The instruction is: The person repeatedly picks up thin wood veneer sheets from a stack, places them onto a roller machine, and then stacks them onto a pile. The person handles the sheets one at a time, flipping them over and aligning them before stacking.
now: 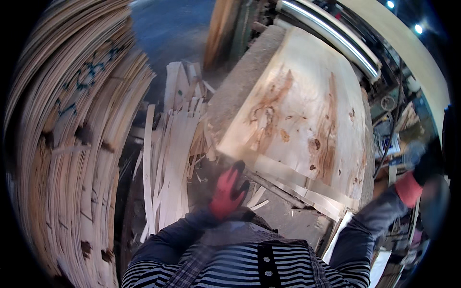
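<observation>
A pale wood veneer sheet (302, 91) with brown knots and streaks lies on the worn table in front of me. My left hand (227, 192), in a red glove with black fingertips, is just off the sheet's near left corner. Its fingers are spread and nothing is in them. Along the sheet's near edge run narrow veneer strips (300, 180). My right hand (426, 169) is stretched out to the far right, its glove dark beyond a red cuff. Shadow and the picture's rim hide its fingers, so I cannot tell what it touches.
Tall stacks of veneer sheets (62, 158) fill the left side. Between them and the table stands a bundle of loose veneer strips (175, 144). A machine with a shiny roller (331, 38) is at the table's far end. Tools and clutter (391, 144) line the right.
</observation>
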Demonstrator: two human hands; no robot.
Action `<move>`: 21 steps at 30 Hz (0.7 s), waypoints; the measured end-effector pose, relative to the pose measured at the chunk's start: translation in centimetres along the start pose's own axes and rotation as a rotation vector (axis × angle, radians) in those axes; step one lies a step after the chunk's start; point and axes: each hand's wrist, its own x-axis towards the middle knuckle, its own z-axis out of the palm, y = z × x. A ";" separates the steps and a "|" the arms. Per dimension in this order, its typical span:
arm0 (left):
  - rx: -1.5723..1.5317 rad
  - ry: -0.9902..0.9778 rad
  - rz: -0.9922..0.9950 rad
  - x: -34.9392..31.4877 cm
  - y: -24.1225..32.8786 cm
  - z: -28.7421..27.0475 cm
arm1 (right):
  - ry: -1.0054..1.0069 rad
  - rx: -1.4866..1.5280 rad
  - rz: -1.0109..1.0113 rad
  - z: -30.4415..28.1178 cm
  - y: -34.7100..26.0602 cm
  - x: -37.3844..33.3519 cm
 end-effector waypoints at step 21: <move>0.211 0.139 -0.033 1.0 -0.1 3.9 | -1.076 -0.898 0.347 1.1 17.5 -20.2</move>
